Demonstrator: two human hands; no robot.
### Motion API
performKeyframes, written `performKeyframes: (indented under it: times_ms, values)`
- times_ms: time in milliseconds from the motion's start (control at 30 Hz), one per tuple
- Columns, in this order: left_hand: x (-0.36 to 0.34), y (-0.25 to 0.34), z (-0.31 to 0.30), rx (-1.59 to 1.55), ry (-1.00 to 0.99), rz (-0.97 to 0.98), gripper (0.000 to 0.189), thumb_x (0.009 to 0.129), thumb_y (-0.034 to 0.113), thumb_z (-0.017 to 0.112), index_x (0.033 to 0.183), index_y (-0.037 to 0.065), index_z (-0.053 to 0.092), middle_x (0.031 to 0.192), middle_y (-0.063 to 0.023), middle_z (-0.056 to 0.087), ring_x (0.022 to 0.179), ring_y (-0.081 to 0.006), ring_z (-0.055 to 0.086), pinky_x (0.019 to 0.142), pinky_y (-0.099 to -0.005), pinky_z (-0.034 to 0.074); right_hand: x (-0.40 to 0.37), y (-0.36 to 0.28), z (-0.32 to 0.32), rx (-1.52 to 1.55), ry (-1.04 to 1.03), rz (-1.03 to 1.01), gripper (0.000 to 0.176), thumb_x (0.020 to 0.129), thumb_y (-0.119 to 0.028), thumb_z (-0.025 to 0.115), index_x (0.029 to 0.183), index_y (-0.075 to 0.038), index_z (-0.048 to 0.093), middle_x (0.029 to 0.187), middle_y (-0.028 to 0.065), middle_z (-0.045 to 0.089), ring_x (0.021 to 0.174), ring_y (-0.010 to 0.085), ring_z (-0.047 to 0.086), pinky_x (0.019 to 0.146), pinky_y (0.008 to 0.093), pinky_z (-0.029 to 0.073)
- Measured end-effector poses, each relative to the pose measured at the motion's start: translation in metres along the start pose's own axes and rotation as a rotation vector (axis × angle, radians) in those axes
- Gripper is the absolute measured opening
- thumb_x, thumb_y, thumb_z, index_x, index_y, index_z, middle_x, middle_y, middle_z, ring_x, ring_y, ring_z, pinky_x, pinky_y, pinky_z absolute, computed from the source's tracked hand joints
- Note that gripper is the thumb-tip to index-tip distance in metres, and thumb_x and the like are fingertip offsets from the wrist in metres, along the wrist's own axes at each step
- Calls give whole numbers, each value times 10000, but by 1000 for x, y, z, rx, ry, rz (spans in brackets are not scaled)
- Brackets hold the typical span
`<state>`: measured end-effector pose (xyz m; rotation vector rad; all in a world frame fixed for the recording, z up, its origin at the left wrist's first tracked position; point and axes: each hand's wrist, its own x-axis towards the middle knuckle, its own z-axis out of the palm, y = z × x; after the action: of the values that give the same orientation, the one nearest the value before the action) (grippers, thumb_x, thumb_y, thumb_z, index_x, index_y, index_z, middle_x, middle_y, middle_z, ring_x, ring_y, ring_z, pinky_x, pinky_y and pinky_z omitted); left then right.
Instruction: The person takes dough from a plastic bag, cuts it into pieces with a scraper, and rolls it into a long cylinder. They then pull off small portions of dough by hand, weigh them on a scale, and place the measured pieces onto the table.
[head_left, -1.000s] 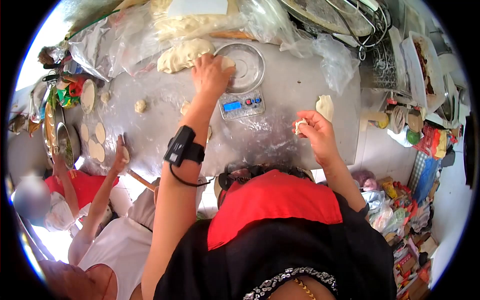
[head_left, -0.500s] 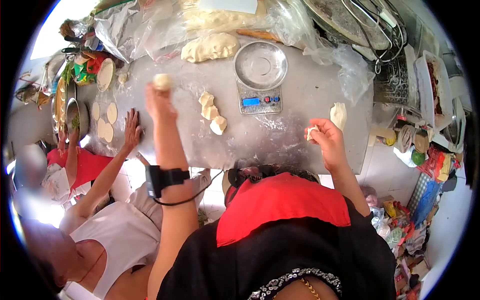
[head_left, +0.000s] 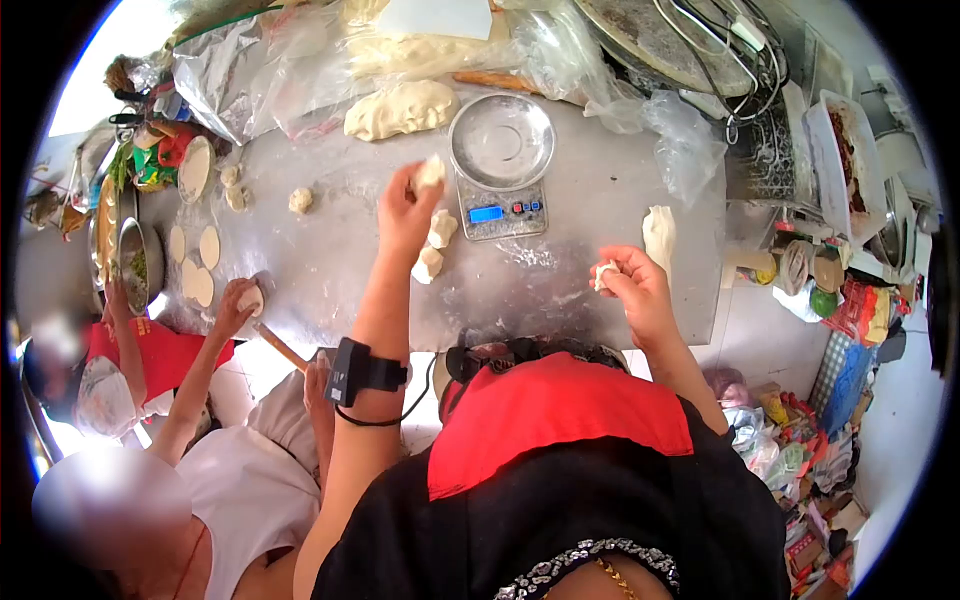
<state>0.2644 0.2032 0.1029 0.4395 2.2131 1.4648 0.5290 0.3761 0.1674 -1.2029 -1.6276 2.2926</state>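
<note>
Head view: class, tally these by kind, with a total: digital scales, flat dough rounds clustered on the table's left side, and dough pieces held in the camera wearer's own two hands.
Digital scale: 1
Clustered flat dough rounds: 4
Held dough pieces: 2
Total: 7

total rat's nest of cables (head_left: pixel 735 122) up top, white plastic tub (head_left: pixel 868 150) of some reddish-brown stuff (head_left: pixel 848 152), big ol' heap of bags and packets (head_left: pixel 812 465), pale floor tiles (head_left: pixel 765 320)
</note>
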Motion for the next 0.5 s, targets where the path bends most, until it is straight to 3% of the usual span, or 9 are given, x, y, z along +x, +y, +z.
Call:
performKeyframes:
  times_ms: [33, 133, 233, 267, 367, 433, 500]
  values:
    - [-3, 20, 0, -207, 36, 29, 424, 789, 201, 685, 1159, 26, 574, 1011, -88, 644, 905, -258, 622, 780, -352, 487, -1, 5, -3, 0, 11, 10, 275, 863, -76, 563, 1118, 24, 544, 924, 71, 632, 805, 102, 582, 715, 243, 456]
    - [13, 48, 6, -93, -127, 19, 440, 844, 138, 641, 1235, -17, 510, 1120, -104, 606, 993, -188, 573, 804, -297, 472, -3, 6, -2, 5, 2, 24, 276, 864, -82, 562, 1122, 15, 546, 932, 69, 635, 805, 101, 583, 715, 243, 455]
    - [21, 33, 5, 111, -14, 69, 491, 847, 183, 659, 1272, 0, 494, 1190, -133, 576, 1085, -201, 545, 864, -297, 457, -7, 3, -1, -1, 4, -3, 267, 862, -80, 553, 1118, -6, 546, 931, 72, 639, 809, 117, 597, 721, 255, 460]
    - [22, 18, 3, -8, 20, 18, 524, 800, 223, 697, 1257, 36, 519, 1234, -150, 531, 1129, -264, 521, 877, -372, 456, -8, 2, -3, -4, 7, -14, 263, 861, -78, 548, 1116, -15, 546, 929, 75, 641, 812, 124, 603, 723, 262, 463]
    - [8, -61, 1, 458, -74, 98, 500, 785, 205, 680, 1254, 107, 536, 1259, -159, 513, 1153, -338, 501, 916, -426, 432, -9, 8, -10, 38, 25, 2, 275, 865, -89, 560, 1123, 4, 550, 932, 56, 639, 801, 96, 583, 702, 240, 448]
    - [-38, -75, 12, 933, -178, 119, 493, 767, 155, 644, 1249, 176, 542, 1272, -153, 493, 1147, -372, 485, 925, -445, 425, -11, 8, -11, 40, 19, 30, 279, 862, -96, 564, 1122, 5, 550, 929, 55, 638, 802, 95, 583, 699, 240, 445]
    - [-65, -95, 12, 819, -104, 141, 522, 760, 115, 606, 1262, 228, 525, 1260, -147, 487, 1125, -355, 488, 919, -439, 428, -9, 8, -13, 41, 20, 35, 284, 860, -104, 567, 1120, 7, 549, 925, 54, 637, 803, 95, 583, 697, 242, 444]
